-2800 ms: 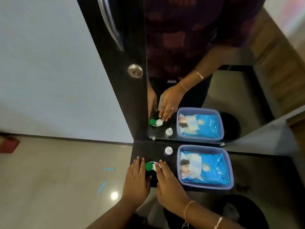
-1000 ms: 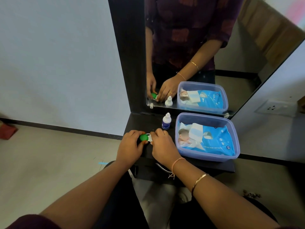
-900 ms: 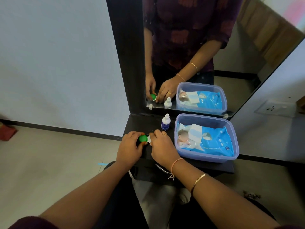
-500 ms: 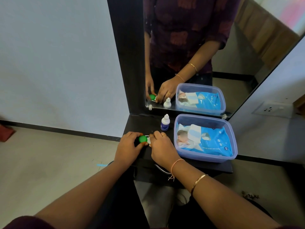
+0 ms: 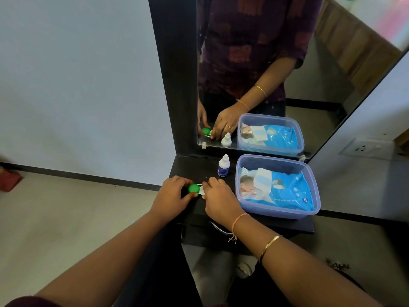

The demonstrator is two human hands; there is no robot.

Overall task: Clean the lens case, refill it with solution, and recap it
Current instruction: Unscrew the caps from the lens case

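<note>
The lens case point(image 5: 200, 189), white with a green cap point(image 5: 193, 188) on its left well, lies on the black shelf point(image 5: 274, 222) near its left front corner. My left hand point(image 5: 172, 198) has its thumb and fingers closed around the green cap. My right hand point(image 5: 219, 201) covers and grips the case's right half, so that side's cap is hidden. A small white solution bottle point(image 5: 223, 166) with a blue label stands upright just behind my right hand, capped.
A translucent blue-rimmed plastic tub point(image 5: 307, 212) holding a pack of baby wet wipes point(image 5: 280, 189) fills the right of the shelf. A tall black-framed mirror point(image 5: 254, 69) rises behind. A drawer handle point(image 5: 218, 228) sits below the shelf front. A wall socket point(image 5: 363, 148) is at right.
The camera view tilted from looking steeply down to a more forward view. Both hands went from resting flat beside the case to gripping it, and have held almost still for the last second.
</note>
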